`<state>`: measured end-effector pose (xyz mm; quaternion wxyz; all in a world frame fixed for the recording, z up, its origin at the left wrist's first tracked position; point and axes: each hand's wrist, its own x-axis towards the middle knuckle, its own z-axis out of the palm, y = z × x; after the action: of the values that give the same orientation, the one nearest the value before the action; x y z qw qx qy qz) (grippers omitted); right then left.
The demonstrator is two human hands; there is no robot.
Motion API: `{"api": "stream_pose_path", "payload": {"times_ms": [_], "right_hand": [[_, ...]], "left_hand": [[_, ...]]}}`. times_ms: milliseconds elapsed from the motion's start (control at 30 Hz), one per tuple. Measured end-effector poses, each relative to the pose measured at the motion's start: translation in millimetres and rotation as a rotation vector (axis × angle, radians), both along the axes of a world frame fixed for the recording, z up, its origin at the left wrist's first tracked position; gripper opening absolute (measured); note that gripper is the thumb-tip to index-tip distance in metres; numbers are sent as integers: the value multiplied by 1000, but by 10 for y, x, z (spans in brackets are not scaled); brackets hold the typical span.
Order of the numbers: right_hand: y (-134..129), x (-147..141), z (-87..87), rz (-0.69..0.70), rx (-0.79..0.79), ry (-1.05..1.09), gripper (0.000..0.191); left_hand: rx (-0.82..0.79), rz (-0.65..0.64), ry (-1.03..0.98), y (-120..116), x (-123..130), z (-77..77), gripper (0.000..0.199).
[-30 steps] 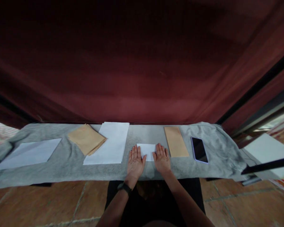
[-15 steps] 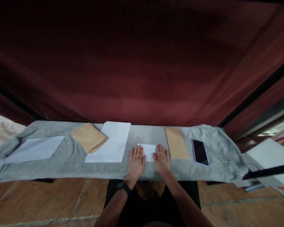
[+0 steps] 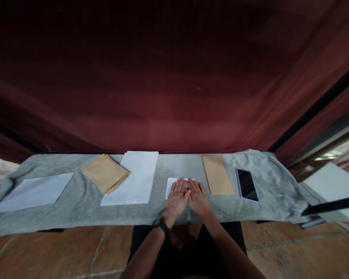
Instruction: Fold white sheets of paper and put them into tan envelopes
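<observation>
A small white folded paper [image 3: 170, 187] lies flat at the middle of the grey cloth, partly covered by both hands. My left hand [image 3: 177, 198], a dark band at its wrist, rests flat on it with the fingers stretched out. Beside it my right hand [image 3: 198, 198] lies flat too, fingers extended, over the paper's right part. The hands meet or nearly meet at the thumbs. To the right is a brown envelope [image 3: 218, 175]; to the left, a stack of white sheets [image 3: 139, 178].
Brown envelopes [image 3: 104, 172] overlap the white stack's left edge. Another white sheet [image 3: 35, 192] lies at the far left. A phone [image 3: 247, 185] is right of the single envelope. A red curtain [image 3: 174, 131] hangs behind the grey cloth [image 3: 84, 211].
Both hands have slid inward across the small paper, closer together. The paper's left part now shows, while its middle and right are covered. The view has shifted slightly.
</observation>
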<state>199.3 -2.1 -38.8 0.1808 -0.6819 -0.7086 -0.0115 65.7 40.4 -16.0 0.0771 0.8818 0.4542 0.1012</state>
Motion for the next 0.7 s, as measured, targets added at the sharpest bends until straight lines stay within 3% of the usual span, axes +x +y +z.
{"api": "stream_pose_path", "payload": {"times_ms": [367,700], "right_hand": [[-3,60,-10,-111,86,-20,49],[-37,135,51,-149,41,-7,50]], "left_hand": [[74,161,17,120,-299,-91,67],[117,297,-34,113,-424,-100,69]]}}
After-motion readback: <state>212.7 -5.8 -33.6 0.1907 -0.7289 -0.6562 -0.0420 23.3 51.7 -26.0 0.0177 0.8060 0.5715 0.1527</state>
